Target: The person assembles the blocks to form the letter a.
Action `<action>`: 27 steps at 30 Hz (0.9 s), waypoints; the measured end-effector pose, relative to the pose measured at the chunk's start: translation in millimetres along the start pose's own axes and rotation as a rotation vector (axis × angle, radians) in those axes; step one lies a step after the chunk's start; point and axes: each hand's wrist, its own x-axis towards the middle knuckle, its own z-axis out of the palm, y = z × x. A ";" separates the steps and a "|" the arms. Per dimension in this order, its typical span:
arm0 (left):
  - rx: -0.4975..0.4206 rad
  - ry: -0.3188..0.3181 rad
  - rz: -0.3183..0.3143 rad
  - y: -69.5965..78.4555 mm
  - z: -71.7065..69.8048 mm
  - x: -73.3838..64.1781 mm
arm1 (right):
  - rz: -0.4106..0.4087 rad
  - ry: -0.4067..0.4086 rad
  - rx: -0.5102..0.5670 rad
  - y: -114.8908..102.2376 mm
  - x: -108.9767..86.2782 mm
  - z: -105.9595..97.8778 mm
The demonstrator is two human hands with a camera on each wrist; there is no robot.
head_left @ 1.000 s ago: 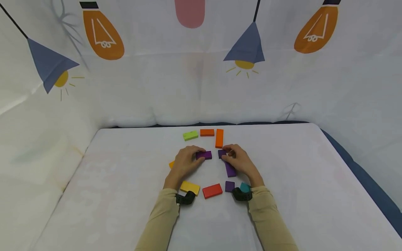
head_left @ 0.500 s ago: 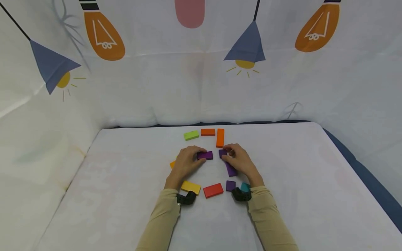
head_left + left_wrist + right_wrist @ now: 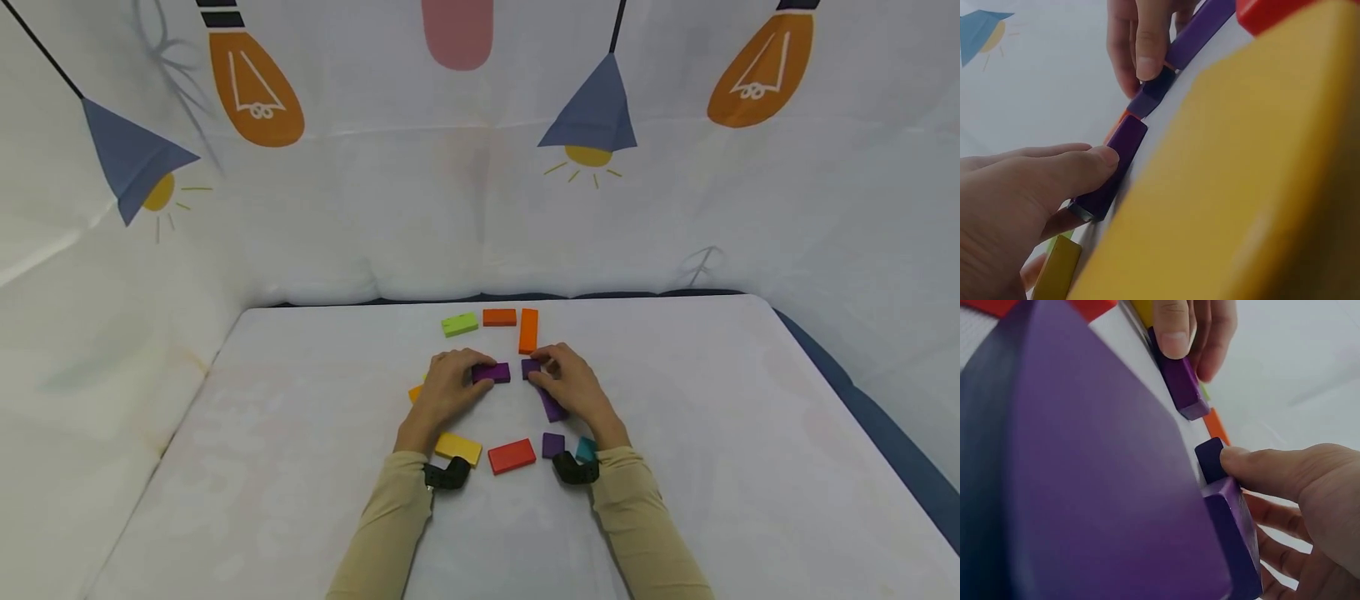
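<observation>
In the head view my left hand (image 3: 447, 389) pinches a purple rectangular block (image 3: 502, 372) between thumb and fingers. The left wrist view shows the thumb across the side of that purple block (image 3: 1124, 150). A short gap away, my right hand (image 3: 576, 385) holds a small dark violet block (image 3: 528, 367) by its right side; the right wrist view has the thumb tip on this violet block (image 3: 1209, 459). Just below the right fingers lies a longer violet block (image 3: 552, 407), partly covered by the hand. An upright orange block (image 3: 528, 332) sits beyond the right fingertips.
On the white table (image 3: 300, 467), a lime block (image 3: 460, 324) and an orange-red block (image 3: 499, 317) lie farther back. Nearer are a yellow block (image 3: 459, 447), a red block (image 3: 512, 457), a violet square block (image 3: 553, 445) and a teal block (image 3: 587, 449). An orange-yellow block (image 3: 415, 392) peeks out beside the left hand.
</observation>
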 end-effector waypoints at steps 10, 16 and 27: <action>-0.002 -0.055 -0.012 5.9 -3.4 2.3 | -0.035 0.003 -0.021 -2.2 -0.4 0.7; -0.054 -0.070 -0.010 8.0 -3.7 1.5 | -0.051 -0.019 -0.021 -3.8 -2.2 1.0; -0.018 -0.104 0.028 9.3 -3.8 1.1 | -0.068 -0.089 -0.022 -1.4 -2.1 -0.8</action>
